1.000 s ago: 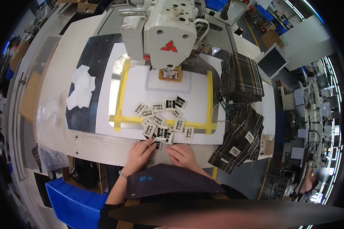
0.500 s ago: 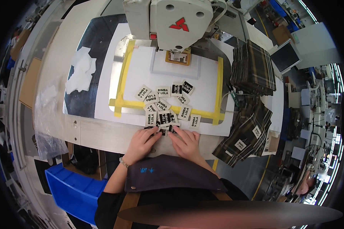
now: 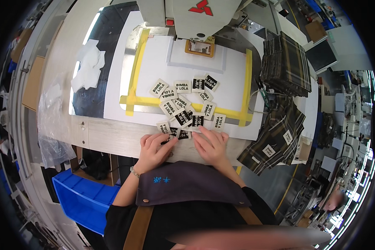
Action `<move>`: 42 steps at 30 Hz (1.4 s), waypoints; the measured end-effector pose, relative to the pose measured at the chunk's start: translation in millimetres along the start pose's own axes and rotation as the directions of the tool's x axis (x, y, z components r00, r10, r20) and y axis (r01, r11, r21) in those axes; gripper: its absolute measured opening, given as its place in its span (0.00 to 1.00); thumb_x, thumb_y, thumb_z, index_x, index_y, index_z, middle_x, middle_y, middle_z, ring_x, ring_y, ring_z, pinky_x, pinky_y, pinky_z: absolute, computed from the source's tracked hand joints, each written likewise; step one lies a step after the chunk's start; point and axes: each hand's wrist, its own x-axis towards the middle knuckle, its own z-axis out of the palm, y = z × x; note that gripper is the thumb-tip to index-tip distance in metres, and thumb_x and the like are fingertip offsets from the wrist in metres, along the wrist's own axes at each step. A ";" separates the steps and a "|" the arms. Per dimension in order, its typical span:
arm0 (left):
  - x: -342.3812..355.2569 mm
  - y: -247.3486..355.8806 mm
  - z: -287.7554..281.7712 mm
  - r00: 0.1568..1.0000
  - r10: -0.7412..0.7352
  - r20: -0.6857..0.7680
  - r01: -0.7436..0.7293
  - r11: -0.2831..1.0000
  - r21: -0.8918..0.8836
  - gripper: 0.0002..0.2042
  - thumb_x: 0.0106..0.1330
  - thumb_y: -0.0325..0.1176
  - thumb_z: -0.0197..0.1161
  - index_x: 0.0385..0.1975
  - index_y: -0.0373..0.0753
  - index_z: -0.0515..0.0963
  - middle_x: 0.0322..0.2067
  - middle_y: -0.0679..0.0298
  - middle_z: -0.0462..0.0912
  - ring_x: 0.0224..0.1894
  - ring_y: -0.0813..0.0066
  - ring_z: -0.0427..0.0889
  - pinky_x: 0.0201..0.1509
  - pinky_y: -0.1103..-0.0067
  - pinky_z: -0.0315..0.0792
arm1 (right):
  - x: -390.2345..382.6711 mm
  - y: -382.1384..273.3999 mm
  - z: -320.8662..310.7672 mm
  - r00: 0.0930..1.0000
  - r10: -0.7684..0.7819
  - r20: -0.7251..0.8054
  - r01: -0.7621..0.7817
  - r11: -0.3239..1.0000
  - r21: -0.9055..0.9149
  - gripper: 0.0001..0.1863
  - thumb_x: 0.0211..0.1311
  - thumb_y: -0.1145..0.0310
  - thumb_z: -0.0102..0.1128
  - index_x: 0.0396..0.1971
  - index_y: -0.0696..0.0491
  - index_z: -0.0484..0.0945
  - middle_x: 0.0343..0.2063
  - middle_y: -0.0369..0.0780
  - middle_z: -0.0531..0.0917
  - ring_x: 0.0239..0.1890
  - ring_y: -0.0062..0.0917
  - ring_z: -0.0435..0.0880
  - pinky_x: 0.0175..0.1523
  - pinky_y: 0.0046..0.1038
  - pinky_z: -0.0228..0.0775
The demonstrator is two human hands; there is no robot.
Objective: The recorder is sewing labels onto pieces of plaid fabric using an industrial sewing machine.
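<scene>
Small square labels, some white with dark lettering and some black with white lettering, lie in a loose, partly overlapping cluster. My left hand [image 3: 154, 149] is at the cluster's near left edge, fingers bent and fingertips against a white label [image 3: 163, 127] and a dark one beside it. At the near right, my right hand [image 3: 213, 146] has its index finger stretched to a black label [image 3: 198, 121], its thumb close to another black label [image 3: 185, 134]. Both hands rest low over the labels with fingers apart. The undersides of the fingertips are hidden.
A sewing machine head [image 3: 200, 21] with a yellow frame [image 3: 200, 48] stands beyond the labels, over a white sheet edged with yellow tape [image 3: 248, 83]. Right: stacked plaid fabric [image 3: 285, 62] and loose plaid pieces [image 3: 275, 141]. Left: white scraps [image 3: 88, 66]. Below: blue bin [image 3: 83, 204].
The labels under my hands have spread apart; a black one now lies uncovered at my right index finger. My hands have moved slightly apart. The whole view has shifted a little.
</scene>
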 end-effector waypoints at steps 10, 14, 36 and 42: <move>-9.1 2.3 0.2 0.964 0.019 0.266 -0.023 1.000 0.009 0.27 0.58 0.43 0.66 0.60 0.51 0.73 0.56 0.66 0.73 0.57 0.69 0.71 0.61 0.67 0.62 | -4.7 -7.3 3.2 0.964 -0.090 0.248 0.069 0.993 0.095 0.21 0.46 0.70 0.68 0.44 0.49 0.82 0.47 0.33 0.80 0.41 0.22 0.78 0.44 0.27 0.65; -4.2 9.4 -3.4 0.978 -0.053 0.203 0.058 0.998 -0.016 0.28 0.58 0.45 0.65 0.61 0.50 0.71 0.57 0.66 0.73 0.59 0.71 0.71 0.62 0.68 0.62 | -4.9 -13.9 9.3 0.951 -0.162 0.264 0.113 0.975 0.192 0.19 0.47 0.70 0.67 0.43 0.50 0.82 0.47 0.32 0.80 0.47 0.22 0.77 0.48 0.29 0.66; 11.1 -5.3 -2.1 0.829 0.406 0.386 -0.354 0.913 -0.202 0.13 0.53 0.31 0.59 0.40 0.47 0.76 0.32 0.70 0.71 0.34 0.76 0.74 0.33 0.81 0.68 | -3.8 1.0 0.5 0.998 -0.054 -0.013 0.055 0.938 0.342 0.17 0.44 0.78 0.68 0.39 0.53 0.83 0.37 0.35 0.85 0.27 0.23 0.79 0.37 0.26 0.67; 60.5 -13.9 -14.2 0.938 0.300 0.174 -0.292 0.954 -0.072 0.12 0.49 0.29 0.63 0.36 0.43 0.77 0.27 0.69 0.72 0.27 0.73 0.74 0.30 0.78 0.68 | -0.9 7.3 0.0 0.989 0.068 -0.129 -0.017 0.932 0.363 0.16 0.45 0.79 0.67 0.38 0.53 0.83 0.34 0.36 0.84 0.27 0.23 0.80 0.34 0.25 0.67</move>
